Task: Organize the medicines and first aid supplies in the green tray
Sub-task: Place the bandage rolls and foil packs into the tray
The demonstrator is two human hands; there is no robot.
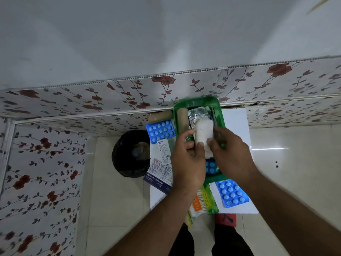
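Head view: white gauze roll (203, 132) over green tray (220, 122), pinched by left hand (186, 163) and right hand (230, 154). Fingers closed on roll from both sides. Blue blister pack (160, 131) just left of tray.

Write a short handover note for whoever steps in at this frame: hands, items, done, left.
Left hand and right hand: both grip the white gauze roll over the green tray.
In tray: brown roll, foil strip, a blue blister pack.
Still outside: blue blister packs, another brown roll, dressings box, green packet.
Left: set the gauze down, load the rest.
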